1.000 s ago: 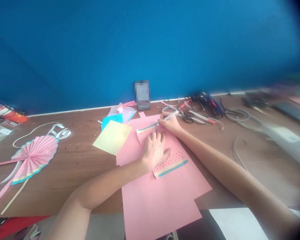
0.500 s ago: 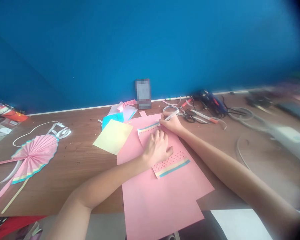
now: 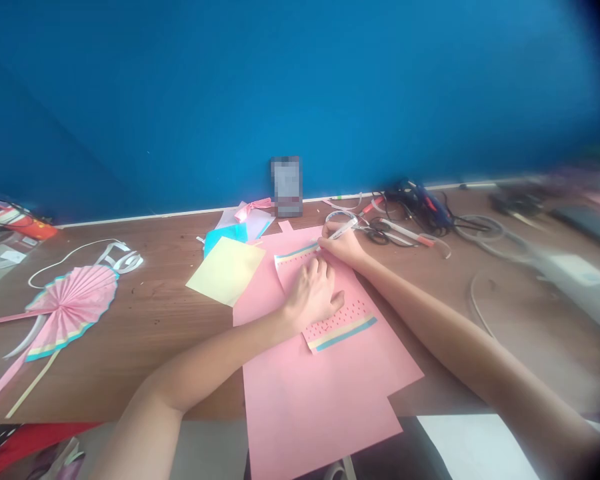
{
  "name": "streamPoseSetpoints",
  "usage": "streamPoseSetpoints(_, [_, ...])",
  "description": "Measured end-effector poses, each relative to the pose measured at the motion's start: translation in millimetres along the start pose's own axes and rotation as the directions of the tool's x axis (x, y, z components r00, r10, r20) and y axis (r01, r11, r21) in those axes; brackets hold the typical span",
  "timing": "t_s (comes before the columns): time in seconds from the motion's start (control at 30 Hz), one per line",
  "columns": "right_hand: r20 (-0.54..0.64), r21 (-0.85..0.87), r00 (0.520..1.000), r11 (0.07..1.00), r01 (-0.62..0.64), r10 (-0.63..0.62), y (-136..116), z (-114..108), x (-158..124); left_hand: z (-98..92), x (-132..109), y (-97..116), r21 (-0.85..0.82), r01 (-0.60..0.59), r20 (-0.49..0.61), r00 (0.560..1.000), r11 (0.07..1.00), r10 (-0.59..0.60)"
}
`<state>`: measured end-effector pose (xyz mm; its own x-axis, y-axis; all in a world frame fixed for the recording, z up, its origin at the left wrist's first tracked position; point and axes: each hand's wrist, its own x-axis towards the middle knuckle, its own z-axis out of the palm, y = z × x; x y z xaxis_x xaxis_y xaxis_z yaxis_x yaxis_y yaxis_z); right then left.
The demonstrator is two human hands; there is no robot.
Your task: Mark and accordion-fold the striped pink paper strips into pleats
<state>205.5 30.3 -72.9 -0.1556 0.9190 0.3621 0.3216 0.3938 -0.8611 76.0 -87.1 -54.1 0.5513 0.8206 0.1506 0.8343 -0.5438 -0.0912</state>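
My right hand pinches a white pen, its tip at the far right end of a pink paper strip. That strip has yellow and blue bands at both ends and rows of small dark marks. Across its middle lies my left hand, fingers loosely spread and pressing the strip down; it holds nothing. Underneath are larger sheets of pink paper, which hang over the table's front edge.
A yellow sheet and a blue piece overlap left of the pink paper. Farther left lies a pleated pink fan. A phone leans on the blue wall. Cables and a box cutter lie at the right.
The view has shifted very slightly. Both hands stay in nearly the same place on the strip, the pen still at its far end.
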Motion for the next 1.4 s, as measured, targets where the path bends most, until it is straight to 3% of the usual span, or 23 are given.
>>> streamPoseSetpoints(0.13, [-0.055, 0.013, 0.998, 1.000, 0.005, -0.005, 1.6, -3.1, 1.4, 2.1, 0.9, -2.6, -0.026, -0.027, -0.011, 1.000, 0.999, 0.027])
streamPoseSetpoints(0.87, [-0.043, -0.060, 0.999, 0.998, -0.015, 0.013, 7.1, -3.1, 3.1, -1.1, 1.6, -3.8, -0.026, -0.039, -0.002, 0.999, 0.999, 0.039])
streamPoseSetpoints(1.07, [-0.117, -0.027, 0.993, 0.999, -0.020, 0.016, 8.8, -8.2, 6.0, -2.5, 1.1, -4.1, -0.030, -0.033, -0.005, 0.999, 0.999, 0.033])
streamPoseSetpoints(1.4, [-0.081, -0.014, 0.997, 1.000, -0.008, 0.007, 8.9, -7.5, 4.5, -1.6, 1.3, -4.3, -0.032, -0.037, -0.008, 0.999, 0.999, 0.037])
